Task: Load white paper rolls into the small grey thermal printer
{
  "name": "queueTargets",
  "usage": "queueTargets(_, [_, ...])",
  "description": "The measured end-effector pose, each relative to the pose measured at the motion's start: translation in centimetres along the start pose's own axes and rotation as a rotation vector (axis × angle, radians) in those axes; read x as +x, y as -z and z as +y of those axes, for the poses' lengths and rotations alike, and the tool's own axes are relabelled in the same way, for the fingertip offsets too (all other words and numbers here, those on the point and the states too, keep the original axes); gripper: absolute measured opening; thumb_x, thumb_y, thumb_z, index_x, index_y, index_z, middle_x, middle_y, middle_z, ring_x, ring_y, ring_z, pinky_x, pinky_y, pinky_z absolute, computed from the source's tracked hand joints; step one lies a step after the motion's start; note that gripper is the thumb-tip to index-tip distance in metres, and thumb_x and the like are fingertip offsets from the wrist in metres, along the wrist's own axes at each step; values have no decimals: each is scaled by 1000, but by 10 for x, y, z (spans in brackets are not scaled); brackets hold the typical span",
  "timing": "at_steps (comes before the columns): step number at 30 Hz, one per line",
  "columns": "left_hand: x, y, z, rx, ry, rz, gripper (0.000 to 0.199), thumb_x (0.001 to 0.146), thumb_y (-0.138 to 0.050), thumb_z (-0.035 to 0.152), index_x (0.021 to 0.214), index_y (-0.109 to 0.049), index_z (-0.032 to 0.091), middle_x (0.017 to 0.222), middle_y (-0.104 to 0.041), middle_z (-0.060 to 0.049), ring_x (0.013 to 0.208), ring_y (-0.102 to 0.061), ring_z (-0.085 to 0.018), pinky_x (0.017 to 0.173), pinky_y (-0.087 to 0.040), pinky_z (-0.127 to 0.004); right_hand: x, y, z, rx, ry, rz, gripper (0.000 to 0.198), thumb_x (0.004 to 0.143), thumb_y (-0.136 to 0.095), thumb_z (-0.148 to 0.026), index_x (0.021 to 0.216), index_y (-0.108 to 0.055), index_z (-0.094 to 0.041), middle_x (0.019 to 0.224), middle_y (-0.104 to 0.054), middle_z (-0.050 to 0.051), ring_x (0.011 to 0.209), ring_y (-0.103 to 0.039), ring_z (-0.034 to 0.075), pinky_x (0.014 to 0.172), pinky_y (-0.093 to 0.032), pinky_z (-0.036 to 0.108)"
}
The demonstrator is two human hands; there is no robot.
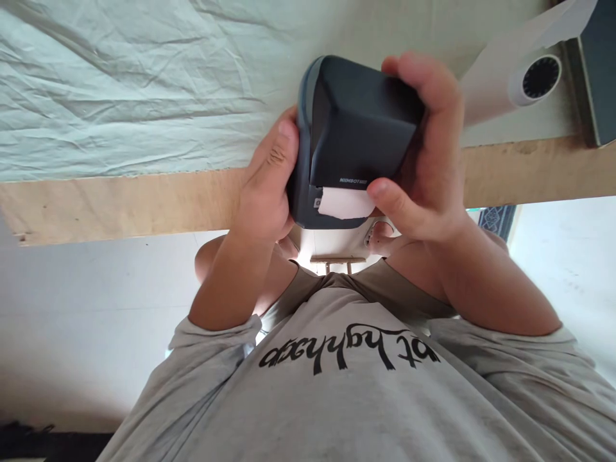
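A black label printer (368, 128) marked NIIMBOT is held up in front of me, over the table's near edge. A short white paper label (344, 202) sticks out of its slot on the side facing me. My left hand (272, 173) is closed round the printer's left side, thumb along the edge. On the other side my right hand (433, 147) grips the printer, its fingers over the far right corner and its thumb by the end of the label. Whether that thumb presses on the paper I cannot tell.
A wrinkled pale green cloth (144, 90) covers the table, with a bare wooden edge (120, 202) towards me. At the right lies a white paper roll (517, 86) with a dark-centred core, beside a dark flat object (599, 77). My legs are under the edge.
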State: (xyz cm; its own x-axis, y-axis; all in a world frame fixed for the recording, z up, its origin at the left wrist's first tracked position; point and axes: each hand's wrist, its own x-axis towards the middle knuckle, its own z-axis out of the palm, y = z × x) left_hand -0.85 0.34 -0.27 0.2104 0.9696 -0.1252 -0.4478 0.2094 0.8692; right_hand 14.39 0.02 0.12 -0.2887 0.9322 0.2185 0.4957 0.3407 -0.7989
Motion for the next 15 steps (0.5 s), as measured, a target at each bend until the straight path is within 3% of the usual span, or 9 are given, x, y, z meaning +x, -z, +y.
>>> queueTargets(5, [-1,2,5,-24,114,-35,33,84,-25,32,90,-54,18,82,-54,-6,84,-52,-15,68,-44,-25,0,-2,3,-13,36,-40,74,59,-49,-43,122,-16,-21,126,-19,-1,124,-25,5,115,-27,21])
queueTargets(10, [2,1,3,-142,73,-69,30,85,-25,25,87,-53,14,85,-54,-4,93,-50,-14,83,-42,-27,0,-1,0,85,7,-19,74,61,-49,-43,121,-15,-17,126,-19,1,120,-29,2,104,-38,10])
queueTargets(12, [3,-1,2,-185,75,-101,34,86,-21,26,90,-51,13,86,-54,-5,99,-48,-15,86,-40,-28,0,4,-7,-14,-24,65,74,58,-52,-45,119,-23,-17,122,-24,1,116,-33,2,91,-43,7])
queueTargets(15, [1,-3,1,-168,67,-125,33,85,-23,31,97,-49,14,92,-53,-6,99,-48,-15,78,-42,-25,-3,14,-19,-136,-88,220,66,53,-55,-47,110,-38,-18,113,-34,-2,91,-42,-4,77,-41,7])
